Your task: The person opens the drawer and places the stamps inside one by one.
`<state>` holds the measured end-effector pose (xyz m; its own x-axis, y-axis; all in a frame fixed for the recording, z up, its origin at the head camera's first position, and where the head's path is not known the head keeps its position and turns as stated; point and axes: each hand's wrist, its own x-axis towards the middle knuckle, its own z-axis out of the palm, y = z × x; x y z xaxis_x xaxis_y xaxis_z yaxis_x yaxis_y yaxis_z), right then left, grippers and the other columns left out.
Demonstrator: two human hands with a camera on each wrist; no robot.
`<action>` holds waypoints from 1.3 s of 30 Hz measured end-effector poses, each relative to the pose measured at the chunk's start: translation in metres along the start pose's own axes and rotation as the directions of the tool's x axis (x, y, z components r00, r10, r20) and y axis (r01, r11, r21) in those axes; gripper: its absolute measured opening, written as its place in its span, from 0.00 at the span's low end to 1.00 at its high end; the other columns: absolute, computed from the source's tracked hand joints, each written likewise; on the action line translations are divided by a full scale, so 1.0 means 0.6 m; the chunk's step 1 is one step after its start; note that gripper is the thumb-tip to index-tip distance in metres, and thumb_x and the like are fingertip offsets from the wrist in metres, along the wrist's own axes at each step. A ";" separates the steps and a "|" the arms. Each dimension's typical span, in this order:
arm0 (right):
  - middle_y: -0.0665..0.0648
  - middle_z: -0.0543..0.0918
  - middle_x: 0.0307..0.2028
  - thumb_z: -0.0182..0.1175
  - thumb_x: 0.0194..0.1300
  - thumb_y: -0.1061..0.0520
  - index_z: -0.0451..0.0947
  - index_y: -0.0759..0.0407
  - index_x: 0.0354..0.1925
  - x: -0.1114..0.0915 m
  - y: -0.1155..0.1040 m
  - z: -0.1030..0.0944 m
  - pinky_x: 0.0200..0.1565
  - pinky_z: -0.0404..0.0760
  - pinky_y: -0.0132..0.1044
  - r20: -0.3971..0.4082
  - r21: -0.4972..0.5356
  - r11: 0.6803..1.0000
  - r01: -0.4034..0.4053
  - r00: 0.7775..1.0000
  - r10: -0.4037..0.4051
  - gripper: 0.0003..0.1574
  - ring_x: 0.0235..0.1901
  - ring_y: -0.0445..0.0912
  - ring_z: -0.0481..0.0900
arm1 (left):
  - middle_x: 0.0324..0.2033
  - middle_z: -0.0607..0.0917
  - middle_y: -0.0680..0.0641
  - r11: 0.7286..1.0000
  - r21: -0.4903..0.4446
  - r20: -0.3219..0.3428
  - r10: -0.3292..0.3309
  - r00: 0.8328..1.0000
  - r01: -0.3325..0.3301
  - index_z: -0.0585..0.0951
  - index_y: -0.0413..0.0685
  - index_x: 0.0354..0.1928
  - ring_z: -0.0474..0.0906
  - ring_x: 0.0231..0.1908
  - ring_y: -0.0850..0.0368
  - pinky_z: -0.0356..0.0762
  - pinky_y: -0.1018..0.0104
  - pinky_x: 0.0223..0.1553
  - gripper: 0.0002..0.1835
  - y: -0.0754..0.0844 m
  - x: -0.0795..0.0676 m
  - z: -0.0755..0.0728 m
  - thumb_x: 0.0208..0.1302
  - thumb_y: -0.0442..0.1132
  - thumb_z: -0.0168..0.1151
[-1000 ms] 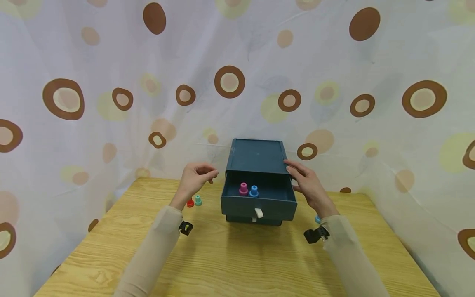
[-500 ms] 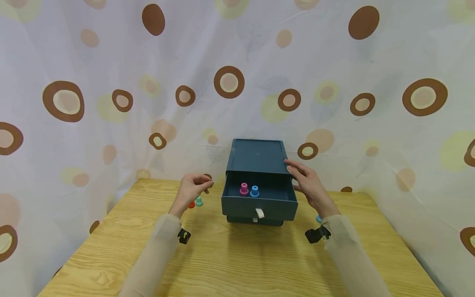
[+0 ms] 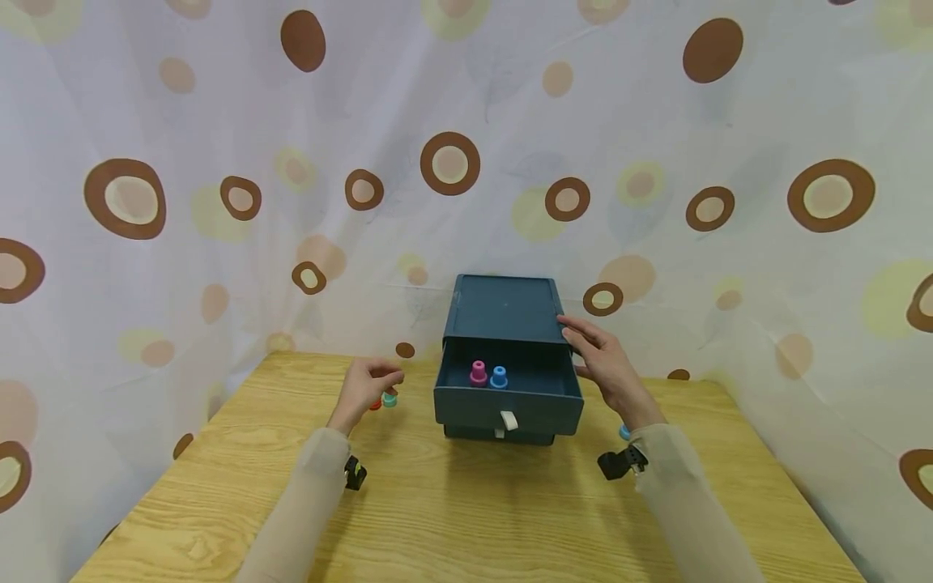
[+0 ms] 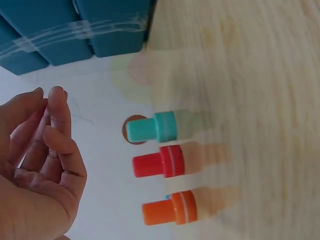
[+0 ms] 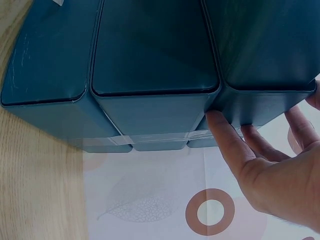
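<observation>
A dark blue drawer cabinet (image 3: 504,308) stands at the back of the table. Its top drawer (image 3: 466,409) is pulled out, with a pink toy stamp (image 3: 478,373) and a blue toy stamp (image 3: 499,377) upright inside. My right hand (image 3: 608,368) rests on the cabinet's right side, fingertips touching its wall and upper edge. Left of the cabinet, my left hand (image 4: 45,165) hovers with loosely curled fingers, holding nothing. Near it, in the left wrist view, a teal stamp (image 4: 150,129), a red stamp (image 4: 159,161) and an orange stamp (image 4: 169,208) stand in a row, apart from the fingers.
Another blue item (image 3: 624,431) sits on the wooden table (image 3: 466,518) right of the cabinet, partly hidden by my right wrist. A lower drawer with a white pull (image 3: 499,434) shows under the open one. A patterned curtain (image 3: 503,162) hangs behind.
My left hand has moved down and slightly left, away from the drawer and towards the stamps on the table. My right hand stays on the cabinet, and the drawer has not moved.
</observation>
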<state>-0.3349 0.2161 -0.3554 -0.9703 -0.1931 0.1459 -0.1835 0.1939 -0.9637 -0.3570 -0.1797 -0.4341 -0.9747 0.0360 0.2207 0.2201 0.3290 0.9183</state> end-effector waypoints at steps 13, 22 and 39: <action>0.60 0.53 0.76 0.48 0.76 0.42 0.59 0.51 0.74 -0.001 -0.002 0.000 0.67 0.61 0.64 0.005 0.013 1.000 0.005 1.000 -0.005 0.35 0.75 0.62 0.48 | 0.50 0.84 0.35 0.981 0.104 -0.024 -0.163 0.986 0.165 0.80 0.36 0.57 0.85 0.36 0.40 0.81 0.59 0.36 0.17 -0.039 0.009 0.000 0.68 0.35 0.61; 0.60 0.53 0.76 0.48 0.76 0.41 0.59 0.50 0.74 -0.002 -0.003 0.001 0.68 0.60 0.64 0.008 0.010 1.000 0.001 1.000 -0.001 0.35 0.76 0.62 0.48 | 0.61 0.77 0.36 0.975 0.113 0.028 -0.194 0.981 0.190 0.77 0.37 0.61 0.84 0.39 0.46 0.81 0.58 0.36 0.19 -0.053 0.010 0.008 0.69 0.31 0.57; 0.60 0.54 0.76 0.48 0.76 0.42 0.59 0.50 0.74 -0.002 -0.002 0.001 0.68 0.60 0.64 0.003 0.009 1.000 0.005 1.000 -0.005 0.35 0.75 0.62 0.48 | 0.39 0.85 0.36 0.968 0.152 0.113 -0.218 0.969 0.199 0.79 0.31 0.55 0.81 0.29 0.51 0.71 0.69 0.23 0.16 -0.056 0.010 0.015 0.67 0.26 0.56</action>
<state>-0.3336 0.2157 -0.3547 -0.9689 -0.1967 0.1503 -0.1872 0.1847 -0.9648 -0.3706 -0.1821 -0.4666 -0.9973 0.0703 -0.0232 0.0126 0.4693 0.8829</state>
